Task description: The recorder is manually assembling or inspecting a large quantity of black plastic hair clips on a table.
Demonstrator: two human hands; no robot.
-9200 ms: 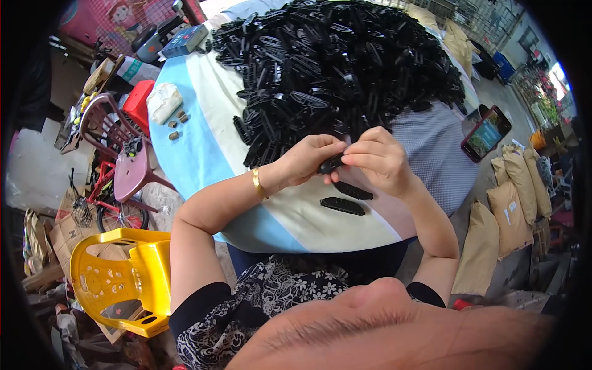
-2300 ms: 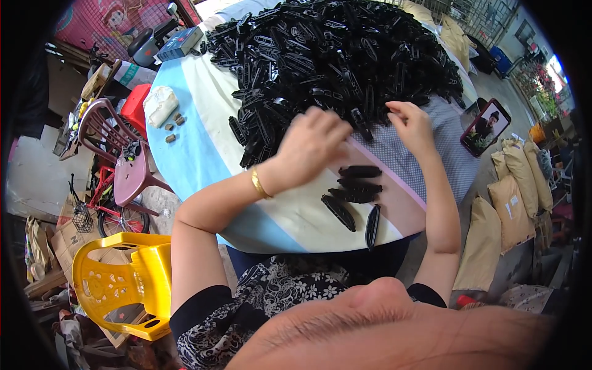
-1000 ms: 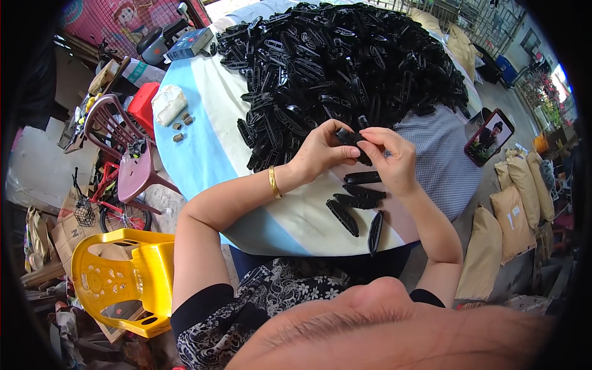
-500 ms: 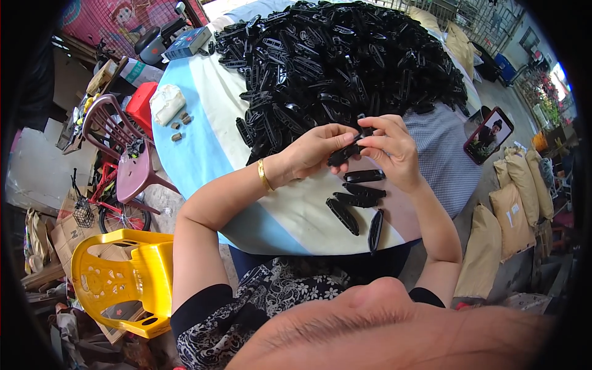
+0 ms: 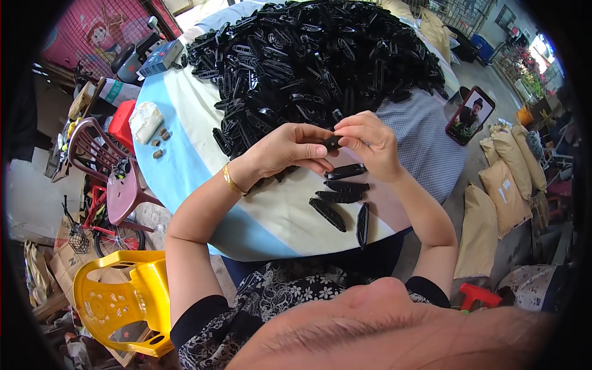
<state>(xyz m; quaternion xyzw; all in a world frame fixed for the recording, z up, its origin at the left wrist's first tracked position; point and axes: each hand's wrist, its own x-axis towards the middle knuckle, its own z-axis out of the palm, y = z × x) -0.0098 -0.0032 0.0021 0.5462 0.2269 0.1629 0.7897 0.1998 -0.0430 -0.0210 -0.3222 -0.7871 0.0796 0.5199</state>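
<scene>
My left hand [image 5: 295, 147], with a gold bracelet [image 5: 232, 179] on its wrist, holds a black oblong plastic piece [image 5: 332, 143] between thumb and fingers. My right hand [image 5: 370, 140] pinches the same piece from the other side. Fingers cover much of it. Just below my hands, several similar pieces lie apart on the striped cloth: one [image 5: 345, 171] is crosswise, another [image 5: 327, 214] slants and a third [image 5: 362, 225] points toward me. Beyond my hands rises a large heap of black plastic pieces [image 5: 308, 68].
The round table's striped cloth [image 5: 203, 213] bears a crumpled white bag [image 5: 146, 122], small brown lumps [image 5: 158, 153] and a blue box [image 5: 160, 58]. A phone [image 5: 470, 116] stands upright at the right edge. A yellow chair [image 5: 120, 302] is at left; brown sacks [image 5: 504, 191] stand at right.
The whole view has shifted, so table and hands appear further left. Both hands still hold the piece, and less of it shows between the fingers. The loose pieces lie as before.
</scene>
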